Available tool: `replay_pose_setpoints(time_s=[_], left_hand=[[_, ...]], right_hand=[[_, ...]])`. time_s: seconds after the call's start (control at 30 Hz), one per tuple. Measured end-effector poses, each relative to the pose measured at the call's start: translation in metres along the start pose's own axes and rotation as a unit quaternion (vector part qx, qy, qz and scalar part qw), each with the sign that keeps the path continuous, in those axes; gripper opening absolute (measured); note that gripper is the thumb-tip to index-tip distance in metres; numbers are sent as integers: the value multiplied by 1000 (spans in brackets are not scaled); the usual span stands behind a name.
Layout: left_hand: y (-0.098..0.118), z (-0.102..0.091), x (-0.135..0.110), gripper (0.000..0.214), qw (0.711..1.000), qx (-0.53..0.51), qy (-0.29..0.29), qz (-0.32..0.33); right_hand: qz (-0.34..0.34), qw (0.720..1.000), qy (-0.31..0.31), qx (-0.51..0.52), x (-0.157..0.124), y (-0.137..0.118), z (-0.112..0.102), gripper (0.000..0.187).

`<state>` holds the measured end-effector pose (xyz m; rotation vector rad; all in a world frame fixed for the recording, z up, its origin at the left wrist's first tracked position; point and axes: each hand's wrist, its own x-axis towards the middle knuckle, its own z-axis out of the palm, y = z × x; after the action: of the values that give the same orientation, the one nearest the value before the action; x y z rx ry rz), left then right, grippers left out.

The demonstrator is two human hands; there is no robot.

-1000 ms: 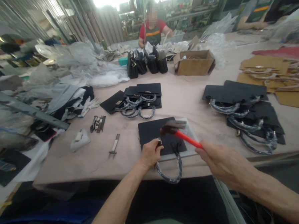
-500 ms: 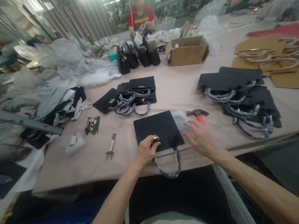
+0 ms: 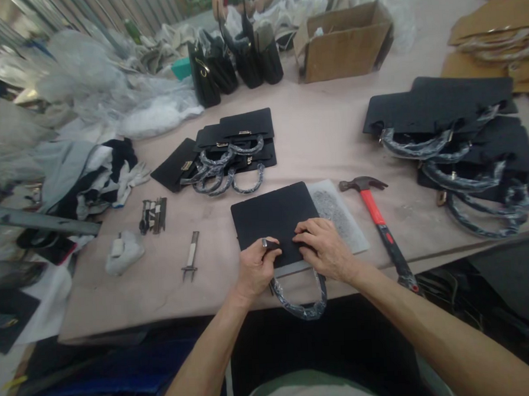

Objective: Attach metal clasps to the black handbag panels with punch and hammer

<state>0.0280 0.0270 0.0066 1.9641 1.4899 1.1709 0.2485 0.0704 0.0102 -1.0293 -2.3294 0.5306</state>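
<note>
A black bag panel (image 3: pixel 274 215) lies flat at the table's front edge. Its plastic-wrapped handle (image 3: pixel 302 309) loops towards me. At the panel's lower left, my left hand (image 3: pixel 257 266) pinches a small dark piece with a shiny end (image 3: pixel 270 244), whose kind I cannot make out. My right hand (image 3: pixel 327 249) is closed at the lower right of the panel, its fingers curled over the handle's right strap end, which they mostly hide. Under the panel a speckled pale sheet (image 3: pixel 343 217) sticks out. A claw hammer (image 3: pixel 374 211) with a red and black grip rests to the right.
Left of the panel lie a fork-like metal punch (image 3: pixel 190 258) and several slim tools (image 3: pixel 153 215). More black panels with wrapped handles are piled behind (image 3: pixel 247 125) and at right (image 3: pixel 463 102). Black bags (image 3: pixel 248 60) and a cardboard box (image 3: pixel 345 46) stand farther back, before another person.
My right hand has moved left from beside the hammer onto the panel, and its fingers have closed at the handle's strap end. My left hand keeps its pinch. The view has tilted down.
</note>
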Motion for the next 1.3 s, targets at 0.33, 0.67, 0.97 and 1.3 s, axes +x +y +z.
replay_pose_setpoints(time_s=[0.33,0.67,0.97,1.3], left_hand=[[5,-1,3,10,999,-7,27,-28],[5,5,8,12,999,-15,-18,-29],[8,7,11,12,1000,1,-26,-14],[18,21,12,10,999,44,10,-14]], right_hand=[[13,1000,-4,16,2,-1,0,20],[15,1000,-12,8,1,0,1,19],[17,1000,-12,11,2,0,0,20],[17,1000,-7,8,-1,0,2,17]])
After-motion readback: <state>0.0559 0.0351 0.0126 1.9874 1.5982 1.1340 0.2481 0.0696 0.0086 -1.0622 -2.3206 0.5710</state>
